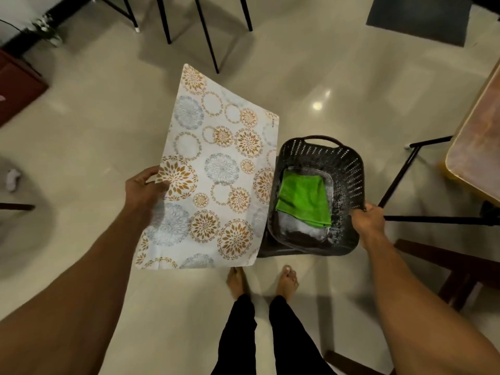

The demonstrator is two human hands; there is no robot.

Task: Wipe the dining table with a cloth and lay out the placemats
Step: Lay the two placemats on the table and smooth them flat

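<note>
My left hand [146, 188] pinches the placemat [216, 171] by its edge, and the sheet spreads away from that grip. My right hand [369, 220] clutches the basket [349, 169] rim, with the cloth [303, 201] just inside. I judge this the fetching stage. Next, both go to the table [476, 142].

The person wears close-fitting black trousers [238, 336] that end at the ankles above two bare feet [287, 280], seen low between the fingers of the left hand [143, 189] and right hand [368, 220], and both forearms [81, 280] are bare.
</note>
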